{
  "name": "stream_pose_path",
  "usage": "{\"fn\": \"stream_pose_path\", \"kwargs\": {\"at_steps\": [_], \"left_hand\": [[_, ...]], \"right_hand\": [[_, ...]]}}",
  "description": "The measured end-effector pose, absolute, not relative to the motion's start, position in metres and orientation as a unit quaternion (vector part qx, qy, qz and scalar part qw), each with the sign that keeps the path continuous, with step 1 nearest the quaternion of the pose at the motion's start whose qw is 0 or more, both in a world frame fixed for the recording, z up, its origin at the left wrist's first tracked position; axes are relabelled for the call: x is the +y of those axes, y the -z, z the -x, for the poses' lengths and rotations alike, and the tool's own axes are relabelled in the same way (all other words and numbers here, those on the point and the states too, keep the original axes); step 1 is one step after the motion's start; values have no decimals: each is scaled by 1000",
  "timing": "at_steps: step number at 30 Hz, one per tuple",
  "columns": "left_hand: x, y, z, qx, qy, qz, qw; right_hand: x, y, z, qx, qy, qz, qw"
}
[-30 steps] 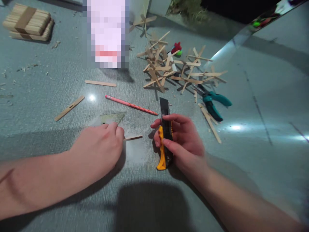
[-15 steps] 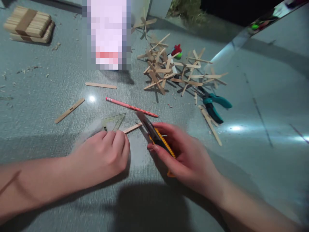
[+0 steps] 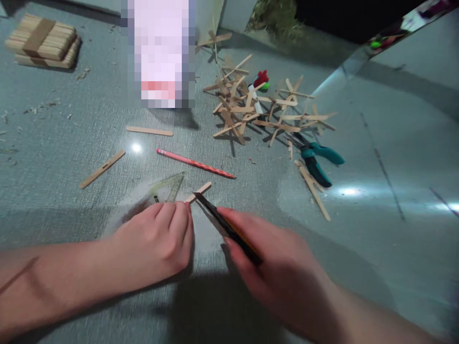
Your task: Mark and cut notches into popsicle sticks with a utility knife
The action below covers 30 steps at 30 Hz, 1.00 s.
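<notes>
My right hand (image 3: 272, 258) grips a utility knife (image 3: 233, 234), its blade tip over a wooden craft stick (image 3: 201, 191); whether the blade touches the wood I cannot tell. Closed into a fist, my left hand (image 3: 161, 239) holds the near part of that stick, most of which its fingers hide. Just behind the left knuckles lies a clear triangle ruler (image 3: 176, 186), partly covered. A pink pencil (image 3: 197, 165) rests beyond both hands. To the left, another craft stick (image 3: 103, 168) shows a small slot in its middle, and a plain one (image 3: 148, 131) lies farther back.
Banded bundles of craft sticks (image 3: 46, 40) sit at the far left. Crossed sticks (image 3: 236, 110) pile up at the back, near a small red object (image 3: 263, 79). Teal-handled pliers (image 3: 317, 160) and split sticks (image 3: 311, 188) lie to the right. A blurred-out box-like shape (image 3: 159, 52) stands behind.
My right hand has turned the knife and brought its blade down and left, over the craft stick. My left hand stays in place, still holding the stick.
</notes>
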State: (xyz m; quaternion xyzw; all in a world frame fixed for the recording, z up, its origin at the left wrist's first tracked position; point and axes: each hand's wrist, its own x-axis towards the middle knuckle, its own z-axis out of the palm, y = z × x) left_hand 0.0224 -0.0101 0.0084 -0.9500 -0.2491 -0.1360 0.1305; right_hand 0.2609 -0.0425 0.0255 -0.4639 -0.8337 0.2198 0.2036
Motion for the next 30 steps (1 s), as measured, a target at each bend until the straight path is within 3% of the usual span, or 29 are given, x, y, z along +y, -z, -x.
{"fn": "stream_pose_path", "kwargs": {"at_steps": [19,30], "left_hand": [[-8,-6,-25,-245,149,950,127],[-7,-6,-25,-242,146,950,132]], "right_hand": [[-43,-25,-259,-848,-208,459,162],[-55,-22,-252,-872,-56,469,129]]}}
